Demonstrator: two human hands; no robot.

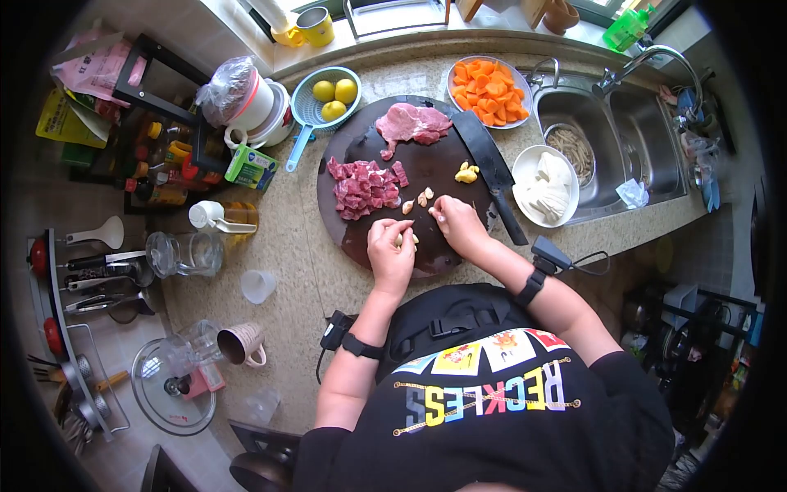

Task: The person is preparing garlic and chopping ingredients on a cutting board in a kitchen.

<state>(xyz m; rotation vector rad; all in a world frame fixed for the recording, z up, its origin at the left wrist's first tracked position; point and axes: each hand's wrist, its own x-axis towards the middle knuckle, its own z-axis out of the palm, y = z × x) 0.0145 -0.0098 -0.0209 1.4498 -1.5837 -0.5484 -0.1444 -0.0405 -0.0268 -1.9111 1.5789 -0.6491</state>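
Note:
My left hand point(391, 250) is over the near part of a round dark chopping board point(361, 242), fingers curled together; pale garlic pieces point(416, 239) show beside its thumb, and what it pinches is hidden. To its right, my right hand point(459, 223) has its fingertips pinched on a small pale garlic clove. Just beyond the hands lie a few garlic cloves point(422, 199). Diced raw meat point(361, 189) is heaped on the board's left, with a larger slab of meat point(412, 125) at the back. Yellow ginger pieces point(466, 172) sit near a black cleaver point(485, 156) on the right side.
Behind the board are a blue colander point(302, 94) with yellow-green fruit and a bowl of cut carrots point(490, 92). A white bowl point(545, 187) holds pale white pieces, next to a double sink point(648, 164). A plastic cup point(257, 286) and a mug point(243, 343) stand left.

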